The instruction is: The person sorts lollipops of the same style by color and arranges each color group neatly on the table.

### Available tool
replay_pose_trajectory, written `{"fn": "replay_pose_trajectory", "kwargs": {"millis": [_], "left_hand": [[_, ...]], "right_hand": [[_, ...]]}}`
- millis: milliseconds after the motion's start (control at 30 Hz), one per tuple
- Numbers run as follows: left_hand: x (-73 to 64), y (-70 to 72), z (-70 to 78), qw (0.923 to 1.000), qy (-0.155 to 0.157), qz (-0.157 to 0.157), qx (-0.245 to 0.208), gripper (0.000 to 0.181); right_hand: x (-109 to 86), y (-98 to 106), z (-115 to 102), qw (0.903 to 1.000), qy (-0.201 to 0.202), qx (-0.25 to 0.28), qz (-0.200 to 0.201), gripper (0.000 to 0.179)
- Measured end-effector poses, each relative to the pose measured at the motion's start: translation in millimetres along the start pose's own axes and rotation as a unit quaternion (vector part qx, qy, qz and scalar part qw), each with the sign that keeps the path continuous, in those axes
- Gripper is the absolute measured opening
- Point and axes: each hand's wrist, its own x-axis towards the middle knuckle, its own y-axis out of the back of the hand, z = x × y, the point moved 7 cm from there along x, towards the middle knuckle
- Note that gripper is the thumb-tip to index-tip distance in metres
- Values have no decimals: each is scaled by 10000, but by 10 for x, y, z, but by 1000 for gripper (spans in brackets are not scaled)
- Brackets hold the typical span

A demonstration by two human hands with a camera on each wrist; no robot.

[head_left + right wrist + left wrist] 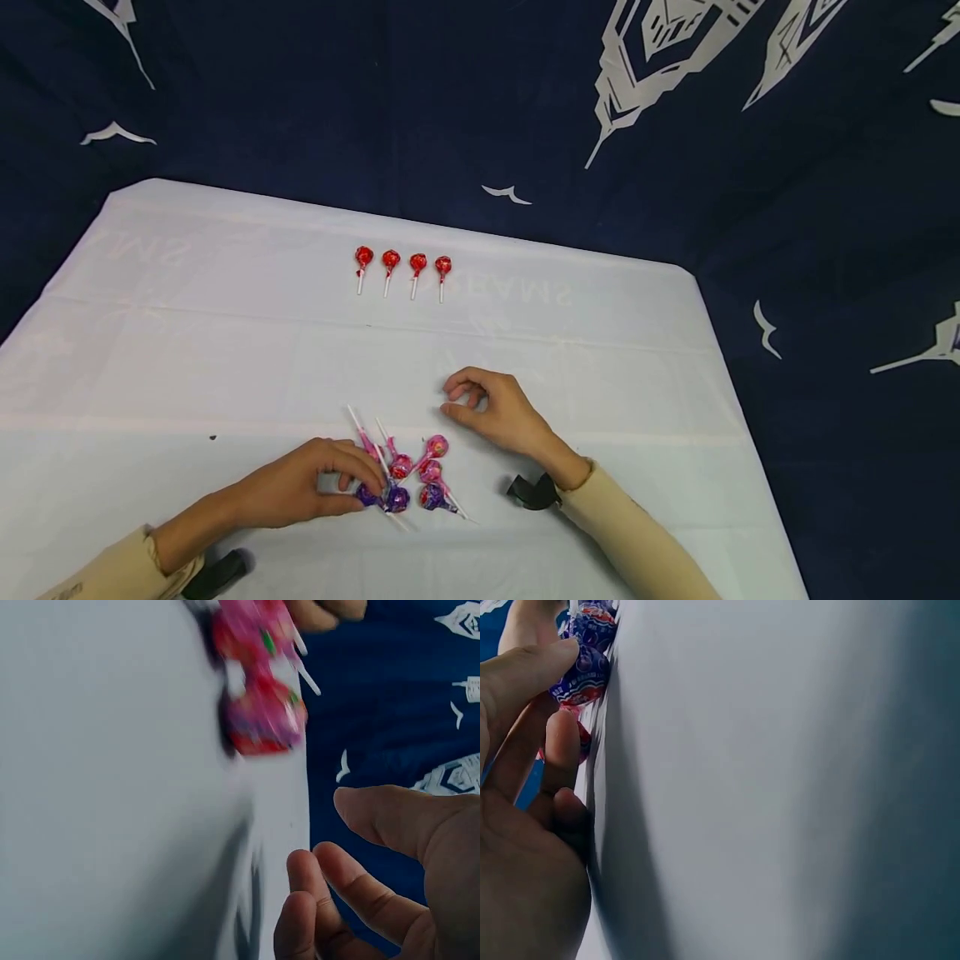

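Observation:
My left hand [300, 483] is at the left side of a loose pile of lollipops, with thumb and fingers pinching a purple-wrapped lollipop [366, 495]. In the left wrist view the thumb presses on that purple lollipop [583, 679], and another purple one is just behind it. Touching or close beside it is a second purple lollipop [397, 499]. A third purple lollipop [432, 497] lies to the right, below pink lollipops [437, 447]. Above the pile's right side hovers my right hand [510, 417], fingers loosely bent, holding nothing. Some sticks are hidden behind the left fingers.
Several red lollipops [391, 259] lie in a side-by-side row towards the far edge of the white-covered table [247, 367], sticks towards me. A dark speck [213, 437] is left of the pile. Dark blue patterned cloth [450, 100] hangs behind.

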Motion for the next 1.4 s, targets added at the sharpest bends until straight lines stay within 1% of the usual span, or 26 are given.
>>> {"fn": "replay_pose_trajectory", "kwargs": {"millis": [133, 300, 400, 533, 667, 767, 900, 1033, 1133, 1267, 1400], "left_hand": [[-17, -8, 48, 9996, -186, 38, 214, 20], [-48, -5, 69, 9995, -148, 67, 289, 22], [-53, -11, 80, 9991, -223, 85, 338, 23], [-55, -14, 78, 9986, -258, 156, 434, 25], [-58, -16, 68, 9983, -254, 189, 492, 28], [-63, -16, 64, 9984, -229, 195, 470, 30], [-71, -6, 81, 9976, -268, 284, 567, 31], [-71, 0, 109, 9963, -429, 391, 638, 30], [-68, -11, 125, 9948, -627, 459, 656, 29], [-67, -23, 156, 9909, -893, 540, 853, 28], [-71, -31, 164, 9904, -887, 467, 951, 28]], "right_hand": [[-154, -93, -20, 9999, -46, -68, -97, 19], [-241, -171, -71, 9995, -57, -282, -165, 28], [-258, -216, -84, 9989, -53, -421, -214, 28], [-264, -252, -95, 9985, 23, -475, -266, 19], [-265, -256, -108, 9987, 127, -441, -241, 14], [-267, -257, -106, 9989, 167, -384, -198, 14], [-267, -262, -100, 9991, 210, -347, -156, 13], [-265, -265, -103, 9990, 236, -348, -147, 13], [-265, -266, -111, 9990, 219, -364, -158, 13], [-268, -268, -110, 9989, 221, -392, -161, 13], [-270, -271, -101, 9988, 202, -401, -171, 12]]}}
